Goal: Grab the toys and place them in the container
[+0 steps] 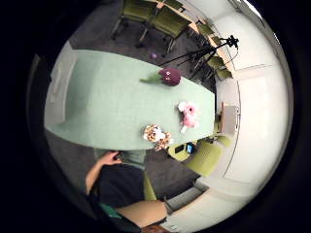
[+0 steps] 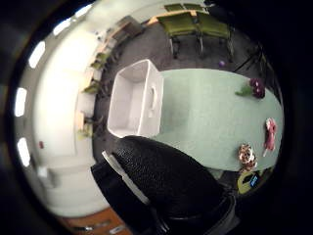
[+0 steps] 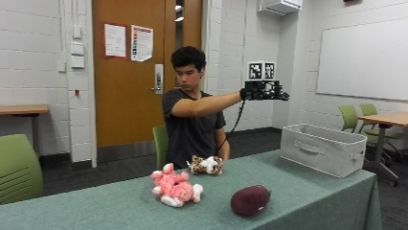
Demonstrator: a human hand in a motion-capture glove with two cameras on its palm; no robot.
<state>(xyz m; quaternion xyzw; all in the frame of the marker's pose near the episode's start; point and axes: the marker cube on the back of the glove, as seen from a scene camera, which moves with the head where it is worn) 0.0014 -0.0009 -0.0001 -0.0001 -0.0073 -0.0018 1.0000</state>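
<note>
Three plush toys lie on the green table: a pink one, a brown-and-white spotted one by the person's side, and a maroon one near the front edge. A white fabric container stands empty at the table's right end. My gloved right hand is raised at head height, high above the table between the toys and the container, fingers stretched out, holding nothing. From the palm, the maroon toy, pink toy and spotted toy show far below, as does the container.
Green chairs stand at the left, behind the person and at the far right, beside a wooden table. A tripod stands past the table's end. The bare left hand rests below the table edge.
</note>
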